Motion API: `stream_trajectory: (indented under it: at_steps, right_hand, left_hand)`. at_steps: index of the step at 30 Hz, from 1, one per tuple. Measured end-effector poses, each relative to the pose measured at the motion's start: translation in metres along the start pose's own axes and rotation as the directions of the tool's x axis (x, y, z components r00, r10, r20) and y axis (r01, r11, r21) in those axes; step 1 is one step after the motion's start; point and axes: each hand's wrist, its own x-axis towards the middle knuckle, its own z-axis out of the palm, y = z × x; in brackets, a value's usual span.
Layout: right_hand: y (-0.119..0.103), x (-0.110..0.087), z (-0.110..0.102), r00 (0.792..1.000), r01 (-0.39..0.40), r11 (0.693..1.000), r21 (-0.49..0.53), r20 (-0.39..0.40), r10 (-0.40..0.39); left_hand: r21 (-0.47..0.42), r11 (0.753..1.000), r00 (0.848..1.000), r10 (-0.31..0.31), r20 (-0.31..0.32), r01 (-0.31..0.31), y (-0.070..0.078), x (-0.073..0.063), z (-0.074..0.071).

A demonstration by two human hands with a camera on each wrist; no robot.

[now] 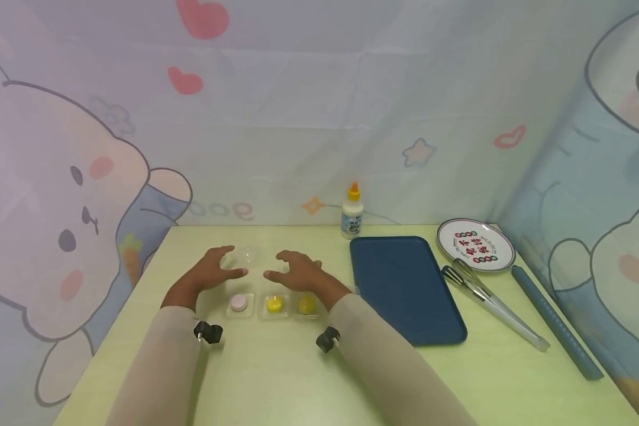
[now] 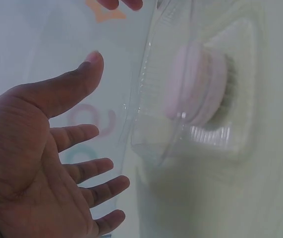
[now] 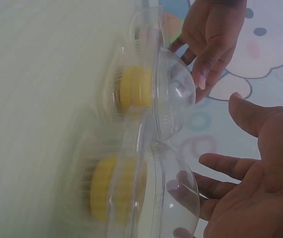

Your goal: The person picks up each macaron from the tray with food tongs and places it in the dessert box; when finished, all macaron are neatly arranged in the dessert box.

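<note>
My left hand (image 1: 213, 270), fingers spread, hovers behind a clear plastic box holding a round pink cake (image 1: 238, 303). The left wrist view shows its palm beside this pink cake (image 2: 196, 84) in its box. My right hand (image 1: 299, 272) is spread behind two more clear boxes, holding nothing. Inside these sit a round yellow cake (image 1: 274, 304) in the middle and another yellow cake (image 1: 307, 305) at the right. Up close, their sides look ridged, and a clear domed lid (image 3: 181, 191) overlaps my right fingers. Transparent plastic (image 1: 243, 255) lies between the hands.
Right of my right arm lies a dark blue tray (image 1: 404, 290). Behind it stands a glue bottle (image 1: 352, 216) with an orange tip. Farther right are a printed white plate (image 1: 476, 236), metal tongs (image 1: 497, 307) and a long grey-blue bar (image 1: 556, 322).
</note>
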Motion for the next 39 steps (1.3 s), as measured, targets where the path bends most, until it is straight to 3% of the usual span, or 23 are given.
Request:
stream_trajectory:
  at_steps: [9,18,33,39]
  right_hand:
    - [-0.006,0.018,0.008,0.998,-0.022,0.997,0.076,0.055,0.018]
    - [-0.012,0.032,0.01,0.994,-0.066,0.992,0.111,0.093,0.056]
    - [-0.014,0.046,0.02,0.995,-0.054,0.992,0.114,0.094,0.043]
    - [-0.015,0.048,0.023,0.995,-0.044,0.993,0.111,0.092,0.034]
  left_hand:
    - [0.004,0.999,0.999,-0.035,0.027,0.035,-0.004,0.009,-0.002]
    - [0.054,0.998,0.999,-0.017,0.032,0.015,-0.009,0.014,-0.001]
    - [0.069,0.997,1.0,0.024,-0.013,-0.023,-0.009,0.016,0.004]
    - [0.013,0.999,0.998,0.033,-0.051,-0.032,-0.013,0.017,0.008]
